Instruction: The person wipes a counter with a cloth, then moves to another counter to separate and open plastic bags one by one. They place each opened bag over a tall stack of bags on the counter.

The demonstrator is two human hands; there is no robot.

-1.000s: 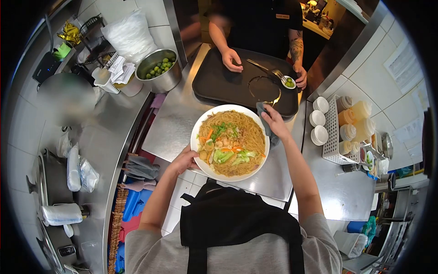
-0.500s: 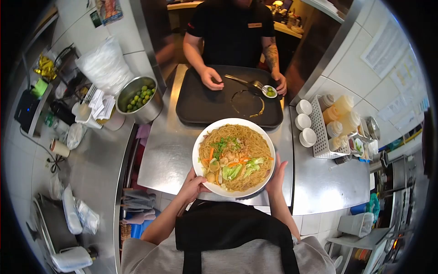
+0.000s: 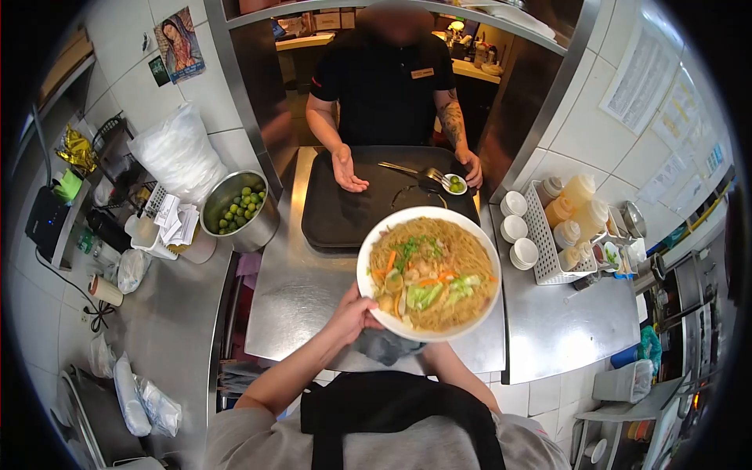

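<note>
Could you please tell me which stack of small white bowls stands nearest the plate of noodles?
The stack lowest in the picture, just right of the plate; the other two sit higher up, farther from it.

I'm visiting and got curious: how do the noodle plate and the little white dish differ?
The noodle plate is far larger than the little white dish. The plate is heaped with noodles and vegetables; the dish holds a few green fruits. The left hand grips the plate's edge; the dish sits on the dark tray. Both are white and hold food.
</note>
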